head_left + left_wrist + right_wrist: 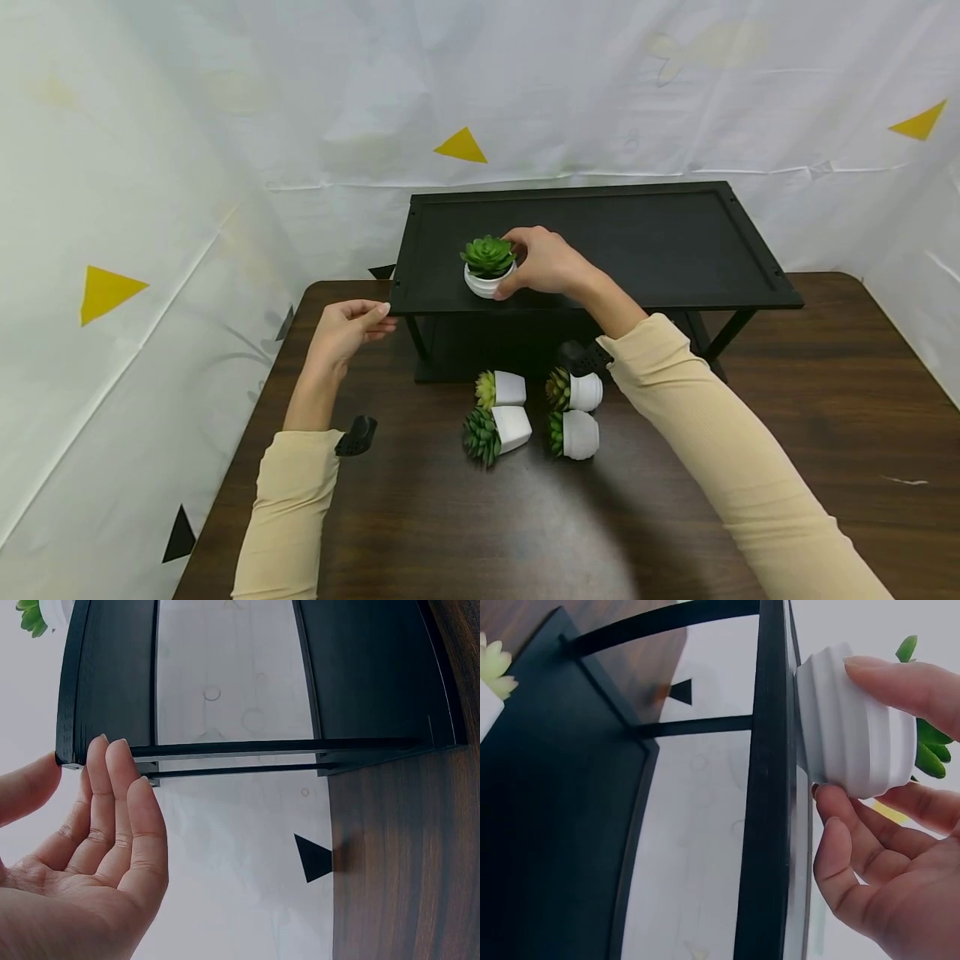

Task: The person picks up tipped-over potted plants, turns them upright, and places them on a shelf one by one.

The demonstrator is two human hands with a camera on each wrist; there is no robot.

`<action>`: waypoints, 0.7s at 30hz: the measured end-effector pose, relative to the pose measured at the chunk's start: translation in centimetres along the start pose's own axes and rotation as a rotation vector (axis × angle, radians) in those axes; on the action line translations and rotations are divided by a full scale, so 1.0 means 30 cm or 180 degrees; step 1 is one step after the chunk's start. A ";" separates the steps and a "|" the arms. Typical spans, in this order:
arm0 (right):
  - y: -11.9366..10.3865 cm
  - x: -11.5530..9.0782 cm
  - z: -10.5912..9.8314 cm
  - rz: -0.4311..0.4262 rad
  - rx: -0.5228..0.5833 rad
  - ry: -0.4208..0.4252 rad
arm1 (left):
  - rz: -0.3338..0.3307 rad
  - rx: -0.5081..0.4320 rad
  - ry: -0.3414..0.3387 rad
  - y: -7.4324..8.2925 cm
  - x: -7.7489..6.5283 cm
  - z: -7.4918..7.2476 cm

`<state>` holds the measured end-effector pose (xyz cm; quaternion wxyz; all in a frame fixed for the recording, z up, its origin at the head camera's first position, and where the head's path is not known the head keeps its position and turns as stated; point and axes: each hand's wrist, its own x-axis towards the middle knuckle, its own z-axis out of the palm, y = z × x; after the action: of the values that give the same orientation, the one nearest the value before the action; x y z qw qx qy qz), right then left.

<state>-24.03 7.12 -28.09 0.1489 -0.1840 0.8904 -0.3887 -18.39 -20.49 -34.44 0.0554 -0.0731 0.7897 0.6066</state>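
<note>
The right hand [546, 260] held a potted plant [487, 267] between thumb and fingers over the front left of the shelf [637, 242], its base perhaps touching, while the left hand [348, 330] pinched the shelf's near left corner, where a tug, or too early a release, could have tipped the plant.

The dark wood-grained tabletop [420, 525] carries a black two-level shelf [637, 250] and four white-potted succulents [513, 427], tipped on their sides.

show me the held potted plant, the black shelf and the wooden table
Held potted plant [488, 262]: head view, on its green leaves.
Black shelf [637, 242]: head view, on its bare top panel.
Wooden table [517, 517]: head view, on its bare front surface.
</note>
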 end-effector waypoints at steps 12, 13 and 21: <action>-0.008 0.017 0.011 0.0037 0.0089 -0.0032 | 0.0030 -0.0016 -0.0009 0.000 0.003 -0.004; -0.009 0.018 0.013 0.0036 0.0095 -0.0037 | 0.0030 -0.0014 -0.0011 0.000 0.004 -0.004; -0.014 0.034 0.025 -0.0003 0.0109 -0.0051 | 0.0040 0.0030 -0.0014 0.002 0.003 -0.007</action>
<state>-24.55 5.92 -28.39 0.1589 -0.1849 0.8824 -0.4025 -18.47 -20.70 -34.35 0.0538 -0.0665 0.7929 0.6033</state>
